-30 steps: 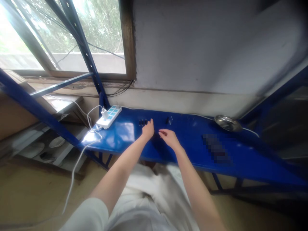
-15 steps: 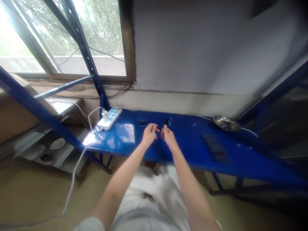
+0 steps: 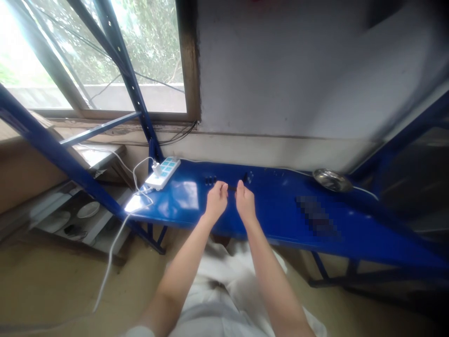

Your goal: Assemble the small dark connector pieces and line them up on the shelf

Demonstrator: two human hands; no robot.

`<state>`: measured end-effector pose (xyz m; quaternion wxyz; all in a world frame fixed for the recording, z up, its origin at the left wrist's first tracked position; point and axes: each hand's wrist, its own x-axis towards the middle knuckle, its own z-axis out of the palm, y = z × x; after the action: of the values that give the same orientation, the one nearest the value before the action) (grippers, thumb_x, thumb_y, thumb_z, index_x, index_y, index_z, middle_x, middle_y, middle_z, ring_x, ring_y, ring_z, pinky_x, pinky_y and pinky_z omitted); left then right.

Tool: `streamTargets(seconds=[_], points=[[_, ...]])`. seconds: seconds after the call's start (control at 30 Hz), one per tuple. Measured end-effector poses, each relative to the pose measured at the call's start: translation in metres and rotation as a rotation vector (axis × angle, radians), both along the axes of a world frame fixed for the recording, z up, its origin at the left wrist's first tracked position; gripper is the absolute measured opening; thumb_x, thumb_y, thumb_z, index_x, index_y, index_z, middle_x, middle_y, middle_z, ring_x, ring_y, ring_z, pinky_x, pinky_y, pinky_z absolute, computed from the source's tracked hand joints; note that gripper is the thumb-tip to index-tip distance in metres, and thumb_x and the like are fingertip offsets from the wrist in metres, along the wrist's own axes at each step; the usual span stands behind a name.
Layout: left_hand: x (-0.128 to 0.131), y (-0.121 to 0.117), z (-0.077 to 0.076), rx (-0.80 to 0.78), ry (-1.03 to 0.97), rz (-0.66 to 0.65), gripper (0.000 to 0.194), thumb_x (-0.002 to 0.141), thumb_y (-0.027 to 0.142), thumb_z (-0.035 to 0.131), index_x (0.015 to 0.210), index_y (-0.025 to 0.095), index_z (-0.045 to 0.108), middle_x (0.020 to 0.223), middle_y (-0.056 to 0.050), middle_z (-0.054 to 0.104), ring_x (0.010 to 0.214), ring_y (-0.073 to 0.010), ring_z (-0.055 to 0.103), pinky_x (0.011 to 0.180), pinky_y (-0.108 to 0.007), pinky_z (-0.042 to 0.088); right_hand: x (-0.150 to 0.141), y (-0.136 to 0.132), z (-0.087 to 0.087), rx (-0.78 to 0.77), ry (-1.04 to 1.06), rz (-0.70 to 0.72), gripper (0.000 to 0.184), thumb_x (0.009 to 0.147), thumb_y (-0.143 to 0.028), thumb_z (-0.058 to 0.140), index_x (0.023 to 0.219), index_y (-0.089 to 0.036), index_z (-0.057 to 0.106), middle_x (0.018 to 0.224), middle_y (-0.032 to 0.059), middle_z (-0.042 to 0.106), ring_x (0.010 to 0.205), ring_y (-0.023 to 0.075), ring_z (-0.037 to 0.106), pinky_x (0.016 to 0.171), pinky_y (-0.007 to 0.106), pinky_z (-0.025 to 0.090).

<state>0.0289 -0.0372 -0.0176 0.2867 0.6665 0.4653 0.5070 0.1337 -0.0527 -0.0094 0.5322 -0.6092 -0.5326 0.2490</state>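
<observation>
My left hand [image 3: 217,198] and my right hand [image 3: 244,199] are both closed, facing each other over the blue table. Between them they grip the two ends of a small dark stick-like piece [image 3: 232,188], held level; its exact kind is too small to make out. Just beyond my left hand, several small black pieces [image 3: 210,180] stand in a row on the table. Past my right hand lies another small black piece [image 3: 245,177], with small clear bits [image 3: 250,177] beside it.
The blue table [image 3: 277,210] carries a white power strip [image 3: 163,173] with a plugged-in cable on the left. A round shiny metal object [image 3: 331,180] and a pixelated dark item [image 3: 317,217] lie on the right. A blue metal post [image 3: 135,93] rises by the window.
Both hands have turned to a fuller closed grip, thumbs upward, on the dark piece between them. The whole view has shifted slightly.
</observation>
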Motion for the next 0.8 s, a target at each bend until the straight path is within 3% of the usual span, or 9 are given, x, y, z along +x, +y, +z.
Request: streamTargets(seconds=[0.1,0.33,0.53,0.8], points=[[-0.001,-0.001,0.001,0.014,0.019,0.017,0.033,0.089,0.04,0.034,0.067,0.018,0.046,0.058,0.003,0.048,0.051,-0.0072,0.044,0.053,-0.019,0.037,0.001,-0.002,0.002,0.024,-0.014,0.021,0.053,0.082,-0.063,0.023,0.052,-0.022,0.032,0.049,-0.0002,0.041,0.049,0.0131,0.037,0.049,0.026,0.029],[-0.007,0.0,0.006,-0.126,-0.126,-0.002,0.045,0.085,0.051,0.035,0.056,0.017,0.04,0.047,0.005,0.042,0.041,-0.0055,0.04,0.045,-0.018,0.034,0.01,-0.002,0.003,0.051,-0.095,0.201,0.049,0.083,-0.062,0.027,0.058,-0.021,0.038,0.054,-0.0016,0.042,0.051,0.0118,0.038,0.051,0.024,0.031],[-0.017,0.002,0.009,-0.11,-0.213,0.07,0.042,0.085,0.05,0.039,0.06,0.017,0.043,0.051,0.005,0.045,0.04,-0.0046,0.041,0.043,-0.017,0.035,0.021,0.001,0.005,0.004,-0.159,0.349,0.039,0.083,-0.057,0.036,0.074,-0.021,0.048,0.064,-0.0022,0.049,0.056,0.0112,0.043,0.054,0.023,0.035],[-0.018,0.006,0.001,-0.123,-0.255,0.094,0.037,0.082,0.051,0.043,0.069,0.016,0.048,0.058,0.004,0.05,0.04,-0.004,0.041,0.04,-0.016,0.033,0.02,0.011,0.001,0.07,-0.01,0.143,0.038,0.081,-0.056,0.04,0.079,-0.02,0.052,0.071,0.0014,0.055,0.063,0.0132,0.05,0.059,0.025,0.04]])
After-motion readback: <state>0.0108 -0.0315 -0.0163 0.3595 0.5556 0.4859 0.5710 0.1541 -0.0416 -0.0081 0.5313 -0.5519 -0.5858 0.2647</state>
